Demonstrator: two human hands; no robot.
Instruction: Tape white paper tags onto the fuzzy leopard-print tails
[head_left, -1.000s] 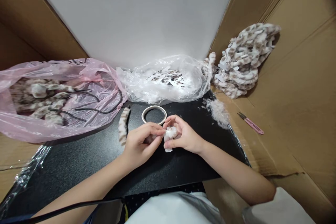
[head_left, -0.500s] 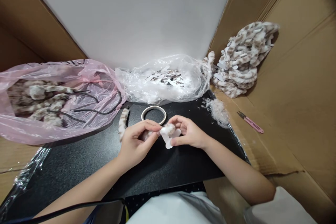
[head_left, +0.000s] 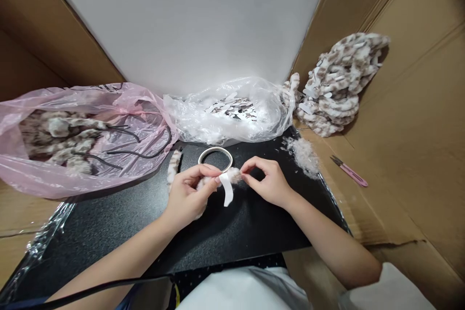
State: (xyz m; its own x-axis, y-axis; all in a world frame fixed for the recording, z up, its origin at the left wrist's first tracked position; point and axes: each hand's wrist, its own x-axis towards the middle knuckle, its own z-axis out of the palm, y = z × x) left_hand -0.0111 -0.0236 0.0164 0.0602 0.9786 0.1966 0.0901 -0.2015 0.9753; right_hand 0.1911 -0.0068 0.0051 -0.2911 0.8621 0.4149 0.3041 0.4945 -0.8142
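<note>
A furry white-and-brown plush strip [head_left: 234, 175] runs between my hands above the black tabletop. My left hand [head_left: 189, 191] is closed round it, thumb and forefinger also pinching the top of a white tag [head_left: 227, 191] that hangs down. At the strip's right end, my right hand [head_left: 267, 181] pinches the fur between thumb and fingertip; whether it has anything finer there is too small to see. Just behind lies a thin roll of tape [head_left: 215, 149]. To the left of the roll, another furry strip [head_left: 175, 164] rests on the table, partly behind my left hand.
A pink plastic bag [head_left: 90, 186] holding furry pieces and black cords lies at left. Behind the tape, a clear bag [head_left: 189, 121] contains white tags. At right are a heap of furry strips [head_left: 330, 92], a tuft of loose fluff [head_left: 301, 155] and pink-handled thread snips [head_left: 350, 172]. Cardboard walls flank the table.
My right hand has shifted off the white tag to the strip's furry end. The tag now hangs as a single curved strip from my left fingers.
</note>
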